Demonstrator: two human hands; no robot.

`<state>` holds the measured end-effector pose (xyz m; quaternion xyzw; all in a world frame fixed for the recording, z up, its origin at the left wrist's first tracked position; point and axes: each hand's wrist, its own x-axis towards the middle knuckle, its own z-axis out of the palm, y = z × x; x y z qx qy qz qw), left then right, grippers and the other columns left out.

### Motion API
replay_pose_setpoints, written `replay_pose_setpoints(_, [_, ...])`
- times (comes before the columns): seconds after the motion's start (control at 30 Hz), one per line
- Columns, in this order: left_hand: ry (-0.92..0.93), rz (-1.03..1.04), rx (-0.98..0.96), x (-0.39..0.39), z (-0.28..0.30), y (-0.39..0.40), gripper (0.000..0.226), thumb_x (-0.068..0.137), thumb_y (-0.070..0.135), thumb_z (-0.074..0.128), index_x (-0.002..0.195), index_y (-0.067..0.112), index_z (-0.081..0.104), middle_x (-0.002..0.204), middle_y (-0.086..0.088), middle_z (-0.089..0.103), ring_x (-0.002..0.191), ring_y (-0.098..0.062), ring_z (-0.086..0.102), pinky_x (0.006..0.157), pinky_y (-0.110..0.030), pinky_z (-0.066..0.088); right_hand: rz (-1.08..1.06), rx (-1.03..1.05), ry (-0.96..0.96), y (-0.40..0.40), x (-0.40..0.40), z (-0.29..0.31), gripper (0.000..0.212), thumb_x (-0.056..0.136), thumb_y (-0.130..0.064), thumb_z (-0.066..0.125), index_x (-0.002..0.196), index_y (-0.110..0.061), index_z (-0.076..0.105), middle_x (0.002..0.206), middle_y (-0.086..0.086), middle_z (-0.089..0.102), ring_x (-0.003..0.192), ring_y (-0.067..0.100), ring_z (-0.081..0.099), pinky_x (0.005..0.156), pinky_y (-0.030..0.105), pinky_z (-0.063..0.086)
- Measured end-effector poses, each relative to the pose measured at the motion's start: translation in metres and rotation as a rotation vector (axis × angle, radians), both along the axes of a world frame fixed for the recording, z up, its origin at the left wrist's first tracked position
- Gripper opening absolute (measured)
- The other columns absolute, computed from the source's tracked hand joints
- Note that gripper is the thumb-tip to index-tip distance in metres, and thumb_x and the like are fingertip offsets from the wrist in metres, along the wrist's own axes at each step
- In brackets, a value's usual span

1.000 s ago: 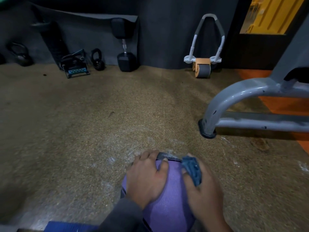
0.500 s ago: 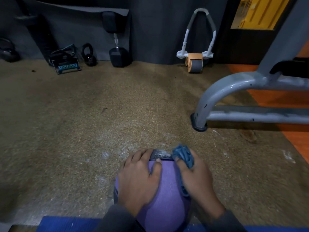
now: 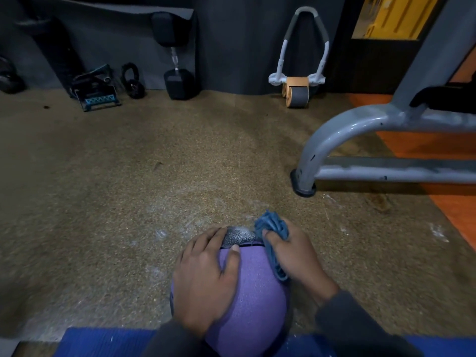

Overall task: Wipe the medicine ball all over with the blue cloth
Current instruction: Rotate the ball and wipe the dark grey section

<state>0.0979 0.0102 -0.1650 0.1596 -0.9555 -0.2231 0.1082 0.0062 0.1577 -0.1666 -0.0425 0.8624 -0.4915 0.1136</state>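
Observation:
A purple medicine ball (image 3: 253, 295) with a grey textured panel at its far side sits on the speckled floor in front of me. My left hand (image 3: 206, 276) lies spread over the ball's left top, fingers reaching the grey panel. My right hand (image 3: 293, 253) grips the bunched blue cloth (image 3: 273, 228) and presses it against the ball's upper right side. Part of the cloth trails down under my palm along the ball.
A grey steel bench frame (image 3: 360, 135) stands at the right with its foot on the floor. A hex dumbbell (image 3: 177, 60), ab roller (image 3: 296, 91), kettlebell (image 3: 132, 81) and other gear line the far wall. A blue mat (image 3: 108, 342) lies at the bottom edge.
My right hand has slid the cloth up and toward the far top of the ball. The left hand stays on the ball. The camera view shifted slightly.

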Motion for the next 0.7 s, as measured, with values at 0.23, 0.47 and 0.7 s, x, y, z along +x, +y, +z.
replay_pose_setpoints(0.23, [-0.014,-0.053,-0.018,0.000,0.004,0.007,0.065,0.082,0.053,0.023,0.135,0.030,0.052,0.139,0.015,0.050,0.129,-0.009,0.043,0.109,-0.037,0.035,0.127,0.084,0.359,-0.007,0.028,0.009,0.035,0.078,-0.039,0.058,0.112,-0.043,0.052,0.098,-0.021,0.064,0.090,0.004,0.060,0.079,0.027,0.047])
replay_pose_setpoints(0.47, [-0.009,-0.078,-0.060,0.003,0.006,0.010,0.067,0.084,0.055,0.018,0.137,0.030,0.049,0.140,0.017,0.049,0.130,-0.006,0.040,0.111,-0.030,0.030,0.115,0.226,0.114,-0.009,-0.010,0.012,0.020,0.087,-0.035,0.058,0.107,-0.031,0.062,0.092,-0.011,0.069,0.088,0.016,0.064,0.081,0.034,0.050])
replay_pose_setpoints(0.7, [-0.065,-0.095,-0.098,0.000,0.006,0.015,0.072,0.080,0.051,0.015,0.139,0.023,0.045,0.142,0.006,0.047,0.131,-0.013,0.040,0.111,-0.031,0.029,0.255,0.206,0.428,-0.011,0.029,0.026,0.019,0.073,-0.041,0.050,0.090,-0.036,0.053,0.080,-0.017,0.059,0.078,0.010,0.058,0.068,0.035,0.048])
